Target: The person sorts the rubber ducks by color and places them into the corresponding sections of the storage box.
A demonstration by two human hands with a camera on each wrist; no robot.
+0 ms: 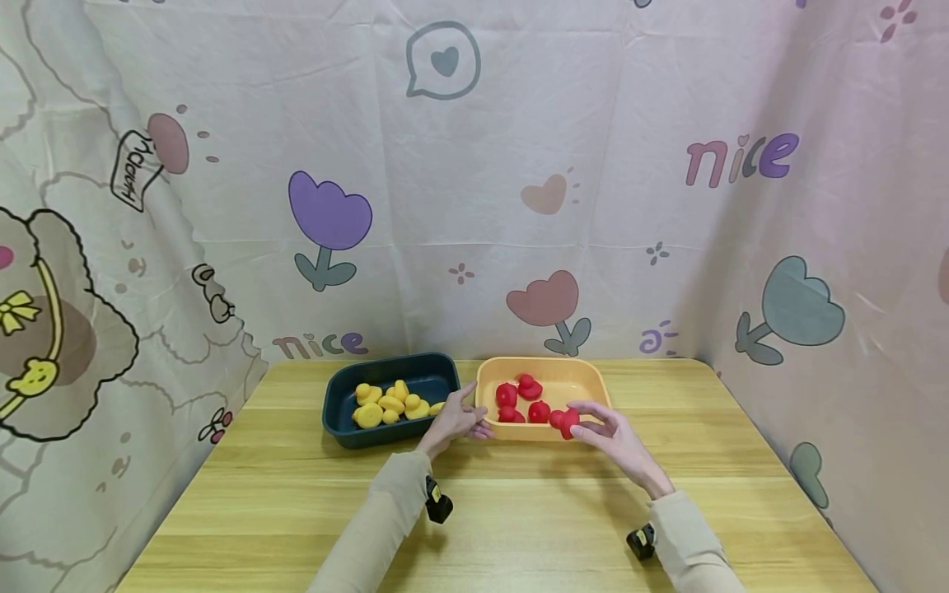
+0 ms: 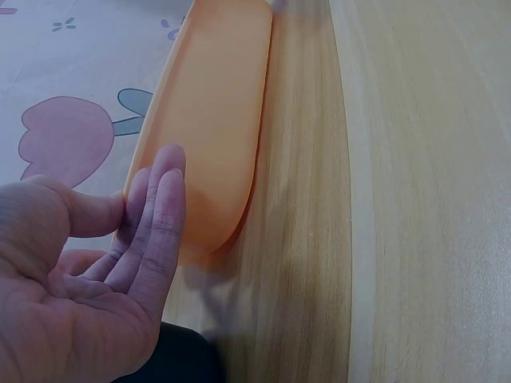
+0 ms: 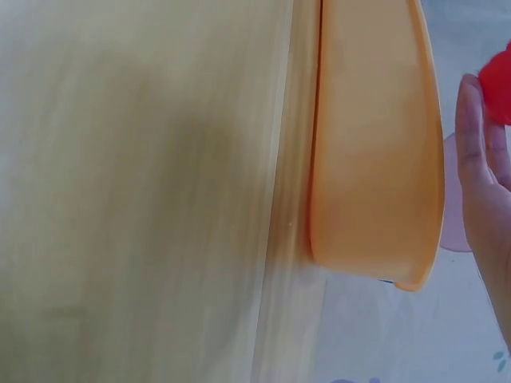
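Observation:
A yellow-orange plastic bin (image 1: 574,385) stands toward the back of the table with several red toy ducks (image 1: 507,395) inside. My left hand (image 1: 454,422) is at the bin's near left corner. In the left wrist view its thumb and fingers lie on either side of the bin's rim, pinching it. Above the front right rim, my right hand (image 1: 621,446) holds a red toy duck (image 1: 568,422) between thumb and fingers. Only part of that duck shows at the right edge of the right wrist view, and its thumb is out of sight there.
A dark blue bin (image 1: 356,438) with several yellow toy ducks (image 1: 391,403) stands left of the orange one, beside my left hand. Both are on a wooden table (image 1: 519,527). A patterned cloth (image 1: 460,181) hangs behind the table's back edge.

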